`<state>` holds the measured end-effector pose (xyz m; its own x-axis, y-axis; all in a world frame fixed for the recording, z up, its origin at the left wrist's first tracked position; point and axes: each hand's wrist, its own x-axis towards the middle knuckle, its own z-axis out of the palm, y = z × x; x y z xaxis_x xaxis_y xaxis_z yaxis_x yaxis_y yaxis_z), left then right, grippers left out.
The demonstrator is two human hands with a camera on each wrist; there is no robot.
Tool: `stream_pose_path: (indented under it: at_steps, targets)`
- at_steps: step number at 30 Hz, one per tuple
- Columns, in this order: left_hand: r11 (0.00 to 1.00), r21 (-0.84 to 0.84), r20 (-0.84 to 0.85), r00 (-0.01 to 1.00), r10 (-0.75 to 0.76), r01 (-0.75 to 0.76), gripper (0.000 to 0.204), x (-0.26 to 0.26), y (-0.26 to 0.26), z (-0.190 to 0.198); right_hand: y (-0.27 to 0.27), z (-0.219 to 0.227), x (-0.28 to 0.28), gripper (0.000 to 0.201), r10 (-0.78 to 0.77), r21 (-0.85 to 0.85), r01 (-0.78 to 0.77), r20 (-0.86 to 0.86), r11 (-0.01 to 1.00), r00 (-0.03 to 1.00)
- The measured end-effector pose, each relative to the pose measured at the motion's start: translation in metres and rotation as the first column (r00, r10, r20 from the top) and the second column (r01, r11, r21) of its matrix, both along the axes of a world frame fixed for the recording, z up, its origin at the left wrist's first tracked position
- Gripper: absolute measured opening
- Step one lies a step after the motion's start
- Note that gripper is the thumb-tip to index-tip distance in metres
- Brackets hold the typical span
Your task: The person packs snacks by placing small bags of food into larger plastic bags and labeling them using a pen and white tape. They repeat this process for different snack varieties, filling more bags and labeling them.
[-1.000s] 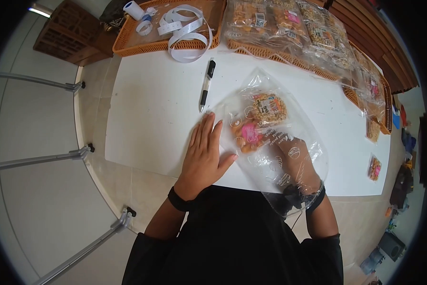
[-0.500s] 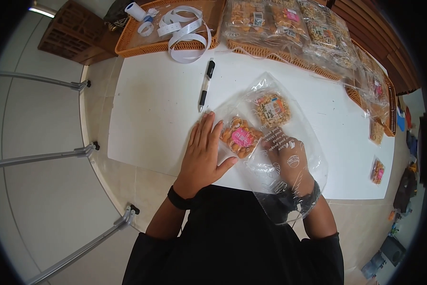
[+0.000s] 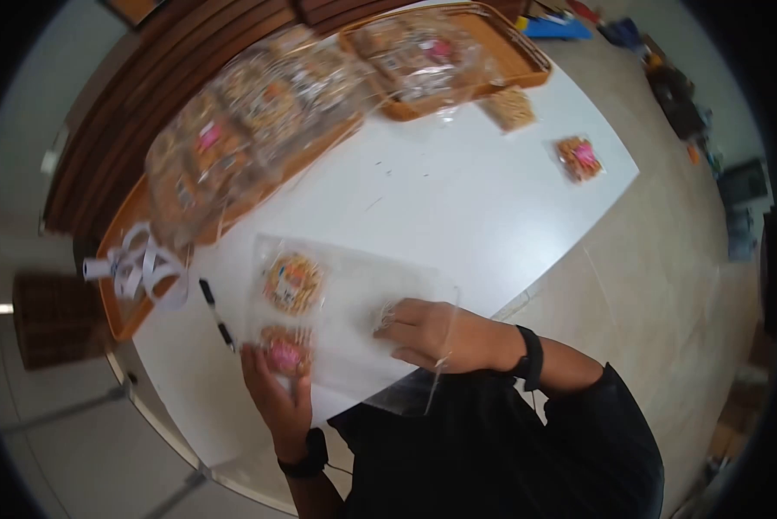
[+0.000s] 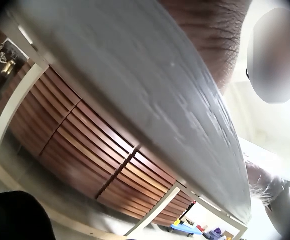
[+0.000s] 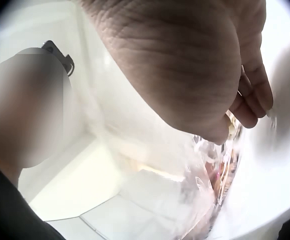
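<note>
A clear plastic bag (image 3: 354,268) lies flat on the white table. Inside it, a round oat-coloured snack pack (image 3: 293,284) sits above a pink-labelled pack (image 3: 285,352). My left hand (image 3: 276,402) rests at the lower left of the bag, its fairly straight fingers and its thumb around the pink-labelled pack. At the bag's mouth, the right hand (image 3: 453,337) has its fingers slightly bent and seemingly within the film, away from both packs. In the right wrist view, film (image 5: 200,185) shows beneath that hand (image 5: 185,60); nothing is seen gripped in it.
Wicker trays of bagged snacks (image 3: 267,104) line the table's far side. Paper tape (image 3: 150,272) lies on the left tray, with a pen (image 3: 216,314) beside it. Two loose packs, one plain (image 3: 511,108) and one pink-labelled (image 3: 580,158), lie at the right.
The head view has turned and shifted right. My right hand has drawn back from the packs toward the bag's mouth. The left thumb is now against the pink-labelled pack.
</note>
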<state>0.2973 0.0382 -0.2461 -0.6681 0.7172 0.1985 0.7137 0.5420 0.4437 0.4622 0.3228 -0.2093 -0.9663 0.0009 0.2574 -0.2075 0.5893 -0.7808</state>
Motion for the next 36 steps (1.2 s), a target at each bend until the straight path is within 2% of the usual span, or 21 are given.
stream_pose_path:
  at_steps: [4,6,8,9,11,12,13,15,16,18,19,20,21,23,24,25,26,29,30,32,36]
  targets:
    - [1.0,-0.011,0.036,0.999,0.026,-0.026,0.082,0.003,-0.004,-0.003,0.044,0.012,0.081,0.021,-0.115,-0.222,0.148,0.155,0.964,0.981]
    - [0.999,-0.03,0.03,0.999,0.037,-0.036,0.082,0.005,-0.002,-0.002,0.077,0.02,0.114,0.019,-0.37,-0.234,0.45,0.315,0.862,0.874]
    - [0.997,-0.057,-0.011,0.999,0.042,-0.042,0.082,0.006,0.0,-0.001,0.124,0.007,0.138,0.02,-0.708,-0.022,0.715,0.124,0.699,0.695]
    - [0.997,-0.059,-0.013,0.999,0.04,-0.041,0.083,0.006,0.0,-0.002,0.151,0.002,0.144,0.026,-0.84,0.185,0.828,-0.027,0.529,0.542]
    - [0.998,-0.053,-0.017,0.999,0.039,-0.04,0.083,0.005,-0.002,-0.005,0.214,-0.008,0.151,0.042,-0.907,0.28,0.922,-0.247,0.269,0.34]
    - [0.998,-0.048,-0.021,0.999,0.037,-0.037,0.083,0.005,-0.004,-0.007,0.249,-0.016,0.158,0.054,-0.946,0.441,0.889,-0.22,0.12,0.236]
    - [0.999,-0.037,-0.032,0.999,0.032,-0.033,0.083,0.004,-0.004,-0.01,0.272,-0.017,0.157,0.067,-0.987,0.479,0.874,-0.08,0.085,0.14]
    - [0.999,0.021,-0.029,0.999,0.028,-0.028,0.082,0.005,-0.005,-0.005,0.305,-0.023,0.161,0.064,-0.986,0.457,0.876,0.129,0.153,0.106]
    - [0.998,0.064,-0.017,0.999,0.03,-0.029,0.081,0.01,0.002,0.003,0.319,-0.033,0.159,0.063,-0.964,0.438,0.875,0.242,0.209,0.109]
    - [0.996,0.09,-0.051,0.999,0.01,-0.006,0.077,0.023,0.018,0.031,0.345,-0.041,0.165,0.048,-0.689,0.078,0.8,0.563,0.595,0.457]
    - [0.996,0.081,-0.098,0.995,-0.02,0.028,0.074,0.031,0.028,0.049,0.32,-0.031,0.146,0.033,-0.635,-0.179,0.79,0.503,0.587,0.586]
    - [0.98,0.144,-0.08,0.989,-0.125,0.136,0.071,0.039,0.044,0.069,0.293,-0.007,0.14,0.031,-0.713,0.006,0.816,0.489,0.578,0.502]
    - [0.966,0.211,-0.016,0.989,-0.147,0.147,0.068,0.056,0.061,0.082,0.264,0.003,0.129,0.033,-0.674,-0.173,0.811,0.475,0.559,0.566]
    - [0.948,0.21,0.022,0.968,-0.25,0.24,0.064,0.088,0.099,0.106,0.228,-0.003,0.129,0.035,-0.719,-0.208,0.828,0.415,0.521,0.557]
    - [0.935,0.191,0.016,0.951,-0.308,0.299,0.065,0.101,0.118,0.113,0.202,0.004,0.129,0.03,-0.698,-0.29,0.852,0.488,0.437,0.524]
    - [0.945,0.125,0.03,0.951,-0.307,0.301,0.06,0.111,0.134,0.114,0.186,-0.012,0.134,0.027,-0.653,-0.497,0.788,0.466,0.365,0.597]
    - [0.948,0.061,0.044,0.948,-0.316,0.314,0.055,0.119,0.146,0.111,0.167,-0.022,0.139,0.026,-0.616,-0.578,0.723,0.425,0.379,0.663]
    - [0.932,-0.298,-0.195,0.943,-0.269,0.204,0.037,0.121,0.16,0.1,0.087,-0.019,0.134,0.033,-0.577,-0.641,0.714,0.481,0.282,0.66]
    - [0.928,-0.322,-0.163,0.954,-0.25,0.188,0.033,0.12,0.157,0.097,0.069,-0.024,0.134,0.034,-0.553,-0.679,0.679,0.465,0.279,0.692]
    - [0.911,-0.374,-0.107,0.967,-0.23,0.175,0.025,0.117,0.149,0.087,0.042,-0.035,0.131,0.029,-0.568,-0.72,0.68,0.504,0.138,0.65]
    - [0.961,-0.233,-0.025,0.987,-0.156,0.146,0.017,0.101,0.133,0.109,0.003,-0.002,0.107,0.009,-0.294,-0.743,0.575,0.497,0.342,0.816]
